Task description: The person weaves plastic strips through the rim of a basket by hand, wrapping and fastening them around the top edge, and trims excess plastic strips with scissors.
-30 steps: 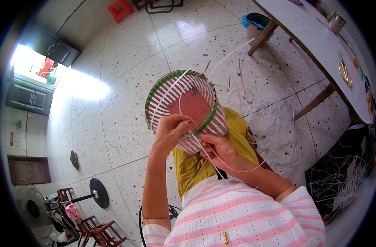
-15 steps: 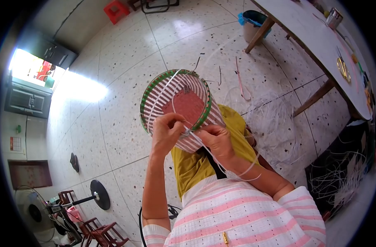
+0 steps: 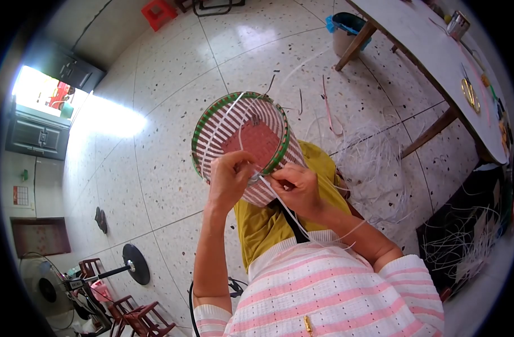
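A round woven basket (image 3: 214, 121) with red-brown and white stripes and a green rim rests against my lap, its mouth tilted up. At the near side of the rim, my left hand (image 3: 230, 177) pinches a white plastic strip (image 3: 241, 136) that loops inside the basket. My right hand (image 3: 296, 185) sits just right of it, fingers closed on the same pale strip material by the rim. Loose strip ends trail down past my right wrist over my shirt. The exact crossing of the strips between my fingertips is partly hidden.
A tangle of clear strips (image 3: 375, 165) lies on the floor to the right, with more strips on a black sheet (image 3: 436, 236). A table (image 3: 420, 42) holds scissors (image 3: 469, 95) and a can (image 3: 457, 25). Beneath its far end stands a bin (image 3: 347, 33).
My left fingers have shifted slightly up and inward over the rim. My right hand has drawn slightly back, and the trailing strip ends have slid lower across my forearm.
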Tool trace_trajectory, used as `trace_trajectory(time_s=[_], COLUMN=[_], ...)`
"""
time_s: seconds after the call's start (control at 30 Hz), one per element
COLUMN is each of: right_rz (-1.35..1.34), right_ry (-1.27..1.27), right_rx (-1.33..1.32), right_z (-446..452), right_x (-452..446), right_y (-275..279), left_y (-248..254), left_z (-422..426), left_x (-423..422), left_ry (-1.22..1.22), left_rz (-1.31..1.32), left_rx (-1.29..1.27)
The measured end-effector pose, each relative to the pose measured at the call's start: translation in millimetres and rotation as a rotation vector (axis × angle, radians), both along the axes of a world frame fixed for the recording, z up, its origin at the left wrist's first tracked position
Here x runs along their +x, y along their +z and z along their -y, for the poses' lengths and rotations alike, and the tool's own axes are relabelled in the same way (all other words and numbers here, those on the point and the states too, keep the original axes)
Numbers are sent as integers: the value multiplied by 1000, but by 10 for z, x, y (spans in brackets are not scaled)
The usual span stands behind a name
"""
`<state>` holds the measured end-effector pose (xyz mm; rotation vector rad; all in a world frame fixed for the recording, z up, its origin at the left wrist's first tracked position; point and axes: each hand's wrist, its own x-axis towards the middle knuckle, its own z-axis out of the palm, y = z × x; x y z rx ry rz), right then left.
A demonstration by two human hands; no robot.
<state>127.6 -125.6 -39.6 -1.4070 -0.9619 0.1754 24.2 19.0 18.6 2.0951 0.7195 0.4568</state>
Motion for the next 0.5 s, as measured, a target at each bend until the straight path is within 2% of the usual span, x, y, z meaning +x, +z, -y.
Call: trace_trajectory(time_s=[0.07, 0.13, 0.17, 0.23, 0.27, 0.33, 0.5], right_rz=[74, -254, -253, -656, -656, -900, -937], right_ry=[2, 119, 117, 226, 227, 338, 354], right_rx=[-7, -93, -94, -75, -76, -234, -216], right_z=[-2, 9, 13, 17, 48, 142, 207], right_x=[12, 6, 0, -21, -18, -4, -85], right_y=[10, 53, 55, 69, 97, 190, 175], left_y=[3, -10, -20, -52, -62, -68, 26], left_z=[-18, -42, -49, -42, -39, -34, -8], left_x=[0, 1, 3, 3, 0, 14, 13], left_ry=[0, 8, 17, 7, -1, 52, 89], left_rz=[-40, -27, -14, 6, 25, 35, 52], left_rx=[-17, -43, -70, -31, 7, -11, -176])
